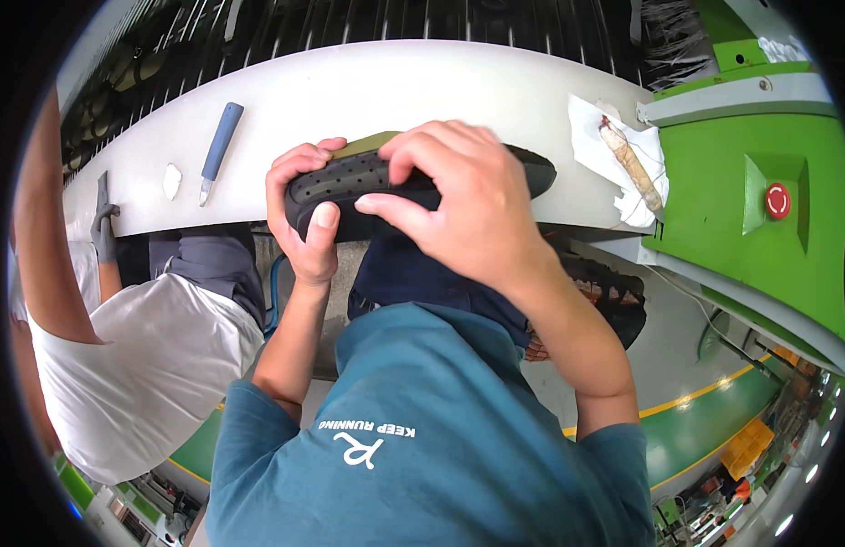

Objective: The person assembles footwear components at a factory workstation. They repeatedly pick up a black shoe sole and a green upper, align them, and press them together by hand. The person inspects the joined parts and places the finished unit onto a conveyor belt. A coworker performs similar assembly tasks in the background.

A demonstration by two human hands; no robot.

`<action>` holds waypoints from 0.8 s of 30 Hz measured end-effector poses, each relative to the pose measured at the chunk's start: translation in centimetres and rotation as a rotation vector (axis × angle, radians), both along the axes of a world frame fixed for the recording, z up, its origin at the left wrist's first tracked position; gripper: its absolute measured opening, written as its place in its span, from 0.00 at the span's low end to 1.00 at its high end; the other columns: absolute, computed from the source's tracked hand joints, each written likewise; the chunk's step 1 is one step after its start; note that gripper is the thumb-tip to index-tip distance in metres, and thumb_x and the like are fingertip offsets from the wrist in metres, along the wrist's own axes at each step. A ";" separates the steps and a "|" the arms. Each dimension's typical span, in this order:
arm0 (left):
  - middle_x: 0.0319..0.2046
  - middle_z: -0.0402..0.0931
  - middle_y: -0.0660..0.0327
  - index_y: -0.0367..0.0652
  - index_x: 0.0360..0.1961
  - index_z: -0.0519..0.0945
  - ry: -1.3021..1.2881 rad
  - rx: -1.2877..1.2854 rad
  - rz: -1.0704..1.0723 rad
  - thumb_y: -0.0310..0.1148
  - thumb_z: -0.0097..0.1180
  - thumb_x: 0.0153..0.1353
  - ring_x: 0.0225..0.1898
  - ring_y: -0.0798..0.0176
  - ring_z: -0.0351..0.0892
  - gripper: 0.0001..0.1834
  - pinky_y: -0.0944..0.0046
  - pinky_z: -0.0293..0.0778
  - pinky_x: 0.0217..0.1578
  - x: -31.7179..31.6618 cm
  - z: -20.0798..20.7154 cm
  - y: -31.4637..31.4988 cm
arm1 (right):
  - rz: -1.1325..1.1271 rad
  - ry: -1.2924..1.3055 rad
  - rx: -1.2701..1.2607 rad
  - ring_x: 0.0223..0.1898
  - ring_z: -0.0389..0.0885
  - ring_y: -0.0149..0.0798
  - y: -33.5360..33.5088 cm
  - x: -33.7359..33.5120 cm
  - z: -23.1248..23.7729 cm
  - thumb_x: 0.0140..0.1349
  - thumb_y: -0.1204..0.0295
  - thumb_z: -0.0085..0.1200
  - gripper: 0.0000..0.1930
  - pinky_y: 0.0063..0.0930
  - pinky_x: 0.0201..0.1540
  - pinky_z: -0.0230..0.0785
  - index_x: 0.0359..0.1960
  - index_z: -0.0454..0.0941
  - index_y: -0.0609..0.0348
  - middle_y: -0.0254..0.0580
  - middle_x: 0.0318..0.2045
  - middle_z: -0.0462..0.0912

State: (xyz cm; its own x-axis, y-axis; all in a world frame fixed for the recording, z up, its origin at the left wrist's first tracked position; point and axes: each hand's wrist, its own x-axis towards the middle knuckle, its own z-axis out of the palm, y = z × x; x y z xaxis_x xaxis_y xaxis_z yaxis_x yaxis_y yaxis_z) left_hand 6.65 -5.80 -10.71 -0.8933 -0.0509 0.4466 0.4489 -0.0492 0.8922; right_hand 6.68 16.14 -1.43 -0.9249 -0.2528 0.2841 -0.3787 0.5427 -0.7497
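Clearly both your hands, left hand (pixel 306 214) and right hand (pixel 459 205), clamp the black insole (pixel 350 178), which looks light and bendy, so grip its edges.

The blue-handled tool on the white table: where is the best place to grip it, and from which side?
Probably grip the blue-handled tool around its long blue handle, coming from above. It lies flat on the white table with the small metal tip toward the person, and only a small white scrap lies beside it.
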 end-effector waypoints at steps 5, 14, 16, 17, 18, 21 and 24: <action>0.59 0.76 0.45 0.35 0.59 0.77 0.012 -0.077 -0.015 0.41 0.65 0.71 0.67 0.39 0.79 0.24 0.41 0.71 0.70 0.6 1.2 -0.2 | 0.053 0.067 0.000 0.57 0.88 0.46 5.4 0.2 -1.5 0.53 0.66 0.82 0.16 0.45 0.71 0.71 0.35 0.86 0.56 0.39 0.52 0.92; 0.53 0.82 0.53 0.43 0.46 0.91 0.097 -0.811 0.075 0.28 0.83 0.50 0.60 0.46 0.84 0.21 0.49 0.83 0.58 1.5 8.1 1.6 | 0.045 -0.057 -0.092 0.61 0.85 0.45 6.2 -0.6 -1.9 0.52 0.68 0.83 0.18 0.42 0.69 0.73 0.37 0.84 0.56 0.39 0.54 0.91; 0.50 0.82 0.54 0.42 0.44 0.91 0.052 -0.821 0.025 0.28 0.84 0.50 0.56 0.49 0.86 0.19 0.52 0.85 0.54 1.3 8.6 1.5 | 0.027 -0.101 -0.104 0.61 0.85 0.45 6.0 -0.6 -1.8 0.51 0.68 0.83 0.18 0.41 0.68 0.73 0.36 0.84 0.56 0.39 0.54 0.91; 0.45 0.82 0.57 0.40 0.39 0.91 0.089 -0.821 0.025 0.28 0.85 0.47 0.49 0.52 0.87 0.18 0.55 0.85 0.49 0.8 9.1 1.6 | 0.023 -0.092 -0.117 0.60 0.85 0.46 5.8 -0.7 -1.9 0.50 0.67 0.83 0.17 0.43 0.67 0.73 0.35 0.84 0.56 0.39 0.53 0.91; 0.44 0.81 0.57 0.40 0.38 0.91 0.079 -0.838 0.006 0.29 0.86 0.46 0.48 0.53 0.87 0.18 0.55 0.85 0.48 0.5 9.2 1.5 | 0.018 -0.082 -0.125 0.58 0.85 0.47 5.6 -0.7 -2.1 0.49 0.67 0.82 0.17 0.44 0.66 0.74 0.34 0.84 0.55 0.38 0.51 0.91; 0.36 0.77 0.59 0.38 0.33 0.88 0.079 -0.866 -0.042 0.31 0.87 0.43 0.41 0.55 0.83 0.19 0.56 0.81 0.42 -0.5 9.7 1.7 | 0.012 -0.064 -0.148 0.55 0.86 0.49 5.7 -0.8 -2.5 0.47 0.66 0.82 0.17 0.45 0.63 0.75 0.31 0.84 0.56 0.37 0.49 0.92; 0.34 0.74 0.59 0.38 0.32 0.87 0.052 -0.889 -0.123 0.32 0.87 0.43 0.38 0.57 0.80 0.19 0.57 0.78 0.39 -1.7 10.0 1.3 | 0.013 -0.069 -0.142 0.56 0.88 0.46 5.8 -0.9 -2.3 0.47 0.67 0.84 0.17 0.42 0.63 0.76 0.30 0.84 0.57 0.40 0.50 0.92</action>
